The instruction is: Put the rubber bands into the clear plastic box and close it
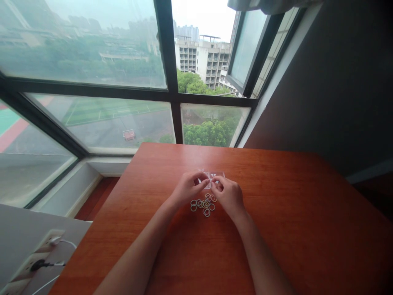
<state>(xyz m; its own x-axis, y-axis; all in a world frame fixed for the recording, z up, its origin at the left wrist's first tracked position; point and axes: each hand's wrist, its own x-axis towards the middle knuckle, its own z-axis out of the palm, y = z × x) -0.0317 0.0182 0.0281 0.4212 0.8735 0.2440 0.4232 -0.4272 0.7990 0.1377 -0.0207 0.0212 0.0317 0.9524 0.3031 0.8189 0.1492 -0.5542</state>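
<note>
My left hand (188, 188) and my right hand (230, 196) meet over the middle of the table, fingertips almost touching. Both are closed in a pinch between thumb and fingers. Whatever lies between the fingertips is too small to make out. Just behind the fingers is a clear plastic, box-like item (220, 175) with whitish bits in it, partly hidden by both hands. Several thin pale rings (204, 203) lie in a loose, overlapping cluster on the wood, just in front of my hands.
The reddish-brown wooden table (294, 213) stands against a large dark-framed window (173, 96). One pane (248, 49) is swung outward at upper right. Wall sockets (39, 254) with plugged-in cables sit beyond the table's left edge. A dark wall (331, 82) rises at right.
</note>
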